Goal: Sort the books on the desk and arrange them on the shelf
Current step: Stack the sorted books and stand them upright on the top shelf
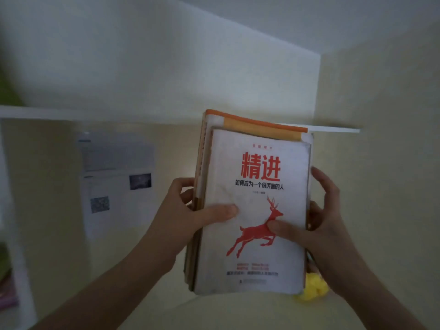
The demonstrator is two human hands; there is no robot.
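I hold a stack of books (254, 253) upright in the air in front of the wall. The front book is white with red characters and a red leaping deer; an orange-edged book (259, 125) sticks up behind it. My left hand (188, 215) grips the stack's left edge, thumb pressed on the front cover. My right hand (326, 225) grips the right edge, thumb lying on the deer. The top of the stack reaches the level of a white shelf board (71, 113).
The shelf board runs across the wall and shows again to the right of the stack. Printed paper sheets (116, 184) hang on the wall below it. A white upright panel (14, 210) stands at left. Something yellow (314, 288) lies below the stack.
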